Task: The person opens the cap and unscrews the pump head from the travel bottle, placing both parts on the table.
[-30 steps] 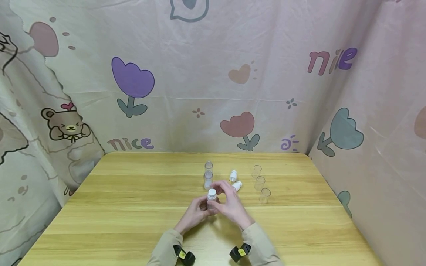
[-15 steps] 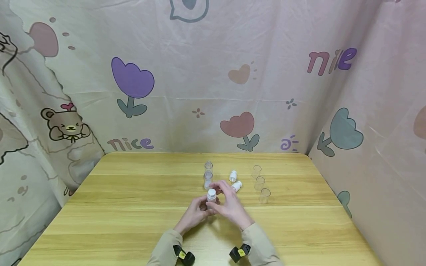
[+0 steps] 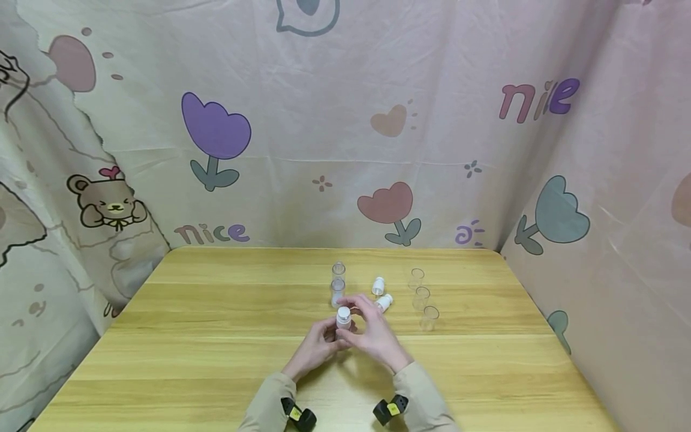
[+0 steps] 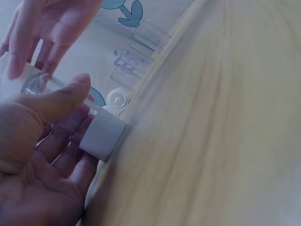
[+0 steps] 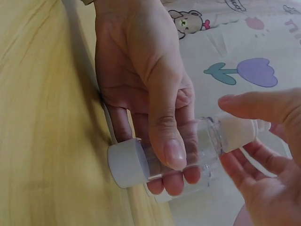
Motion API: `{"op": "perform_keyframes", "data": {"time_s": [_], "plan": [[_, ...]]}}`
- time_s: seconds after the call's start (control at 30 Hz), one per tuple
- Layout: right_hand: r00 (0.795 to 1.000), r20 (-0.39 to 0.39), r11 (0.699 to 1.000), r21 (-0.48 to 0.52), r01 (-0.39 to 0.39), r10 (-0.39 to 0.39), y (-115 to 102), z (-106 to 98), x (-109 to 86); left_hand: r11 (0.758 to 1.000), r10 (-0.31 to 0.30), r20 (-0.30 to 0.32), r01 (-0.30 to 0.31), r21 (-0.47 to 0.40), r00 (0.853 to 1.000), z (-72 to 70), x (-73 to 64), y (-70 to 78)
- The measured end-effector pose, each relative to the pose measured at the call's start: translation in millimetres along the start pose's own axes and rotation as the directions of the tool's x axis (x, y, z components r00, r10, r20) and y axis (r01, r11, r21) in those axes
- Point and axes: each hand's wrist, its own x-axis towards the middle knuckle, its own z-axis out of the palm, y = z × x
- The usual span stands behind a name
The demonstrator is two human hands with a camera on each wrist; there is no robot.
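Observation:
A clear bottle [image 5: 204,134] with a white base [image 5: 127,162] is held in my left hand [image 3: 314,348]; its thumb and fingers wrap the see-through body. On the bottle's other end sits a white pump top [image 5: 236,133], pinched by the thumb and fingers of my right hand [image 3: 376,336]. From above, the white top [image 3: 344,316] shows between both hands. In the left wrist view the bottle leans, with its white base [image 4: 103,134] close to the tabletop. Fingers partly cover the bottle's body.
Beyond the hands stand two clear bottles, one farther [image 3: 338,270] and one nearer [image 3: 338,291]. Two white pump tops, one upright-looking [image 3: 378,285] and one tilted [image 3: 385,302], lie to their right. Several clear cylindrical covers [image 3: 429,319] stand farther right on the wooden table [image 3: 216,336].
The right fingertips have shifted slightly leftward around the white pump top. The left hand keeps its hold on the bottle, and the other things stay where they were.

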Motion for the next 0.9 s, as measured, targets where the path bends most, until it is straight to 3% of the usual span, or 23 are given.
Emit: {"op": "perform_keyframes", "data": {"time_s": [0.27,0.6,0.9], "plan": [[0.999,-0.050,0.999,-0.043,-0.002,0.000,-1.9,1.3,0.4,1.000,-0.016,-0.005,0.016,-0.021,1.000,0.3,-0.4,2.0],[0.999,0.035,0.999,-0.041,0.030,-0.028,-0.4,-3.0,-0.9,1.000,0.000,-0.001,0.000,-0.016,1.000,0.3,-1.0,-0.7],[0.998,-0.045,0.993,-0.114,0.031,-0.037,-1.5,2.0,-0.3,0.999,-0.010,0.001,0.010,-0.032,1.000,0.4,0.6,-0.3]]}}
